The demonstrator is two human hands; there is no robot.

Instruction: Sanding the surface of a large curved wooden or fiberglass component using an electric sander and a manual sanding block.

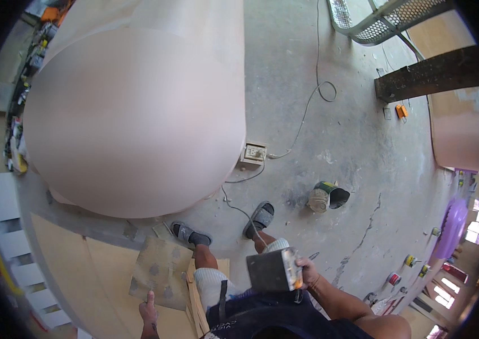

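My right hand (pixel 309 273) is closed around an electric sander (pixel 276 270), held tilted before my waist with its dark rectangular pad showing. A cord runs from the sander toward an outlet box (pixel 252 154) on the floor. At the lower left, my left hand (pixel 148 311) pinches the near edge of a thin grey-beige sheet (pixel 160 271) that looks like worn sandpaper with darker patches. Its fingers under the sheet are hidden. Beyond my feet stands a large, smooth, rounded pale pink form (pixel 137 118).
An open can lying on its side (pixel 338 198) is on the concrete floor right of my feet. A loose cable (pixel 307 110) loops across the floor. A dark beam (pixel 432 73) and a perforated metal frame (pixel 389 22) stand far right. Pale boards (pixel 70 254) lie at left.
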